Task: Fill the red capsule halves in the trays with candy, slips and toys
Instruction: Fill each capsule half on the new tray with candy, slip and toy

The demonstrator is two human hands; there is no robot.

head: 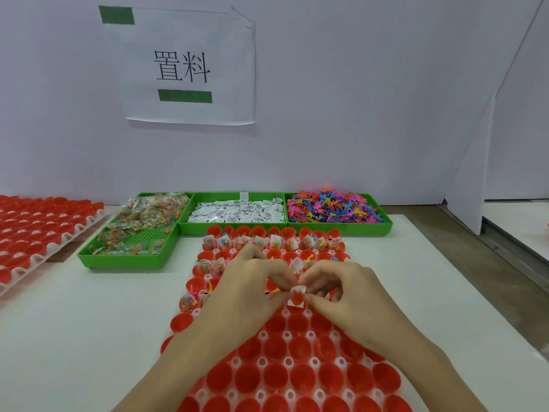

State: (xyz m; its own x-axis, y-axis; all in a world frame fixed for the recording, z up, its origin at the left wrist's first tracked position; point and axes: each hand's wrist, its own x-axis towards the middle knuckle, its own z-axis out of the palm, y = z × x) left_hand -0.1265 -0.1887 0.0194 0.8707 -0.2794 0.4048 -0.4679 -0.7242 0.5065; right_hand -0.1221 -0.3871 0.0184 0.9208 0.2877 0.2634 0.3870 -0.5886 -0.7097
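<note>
- A small white slip (298, 295) sits in the middle of the picture, held over the tray of red capsule halves (297, 379) on the white table (89, 322).
- The left hand (252, 288) pinches the slip's left edge with curled fingers. A bit of yellow and a black mark peek out under its fingers, too small to tell what they are.
- The right hand (344, 295) pinches the slip's right edge with thumb and bent fingers.
- The hands hide the cups under them, so nobody can see what is in those.
- The far rows of cups hold candy bags, slips and little toys. The near rows look like bare red cups. The tray's bottom edge is cut off by the picture.
- Behind the tray stand three green bins in a row, touching. The left bin (130, 257) holds clear candy bags (148, 215), mostly at its far end.
- The middle bin (237, 228) holds white slips with black marks too tiny to read.
- The right bin (383, 226) holds a heap of bright toys (332, 208); the shapes blur together.
- At the far left lies another tray of red cups (35, 233), cut off by the edge.
- A paper sign (190, 66) with two big black signs and green tape hangs on the wall.
</note>
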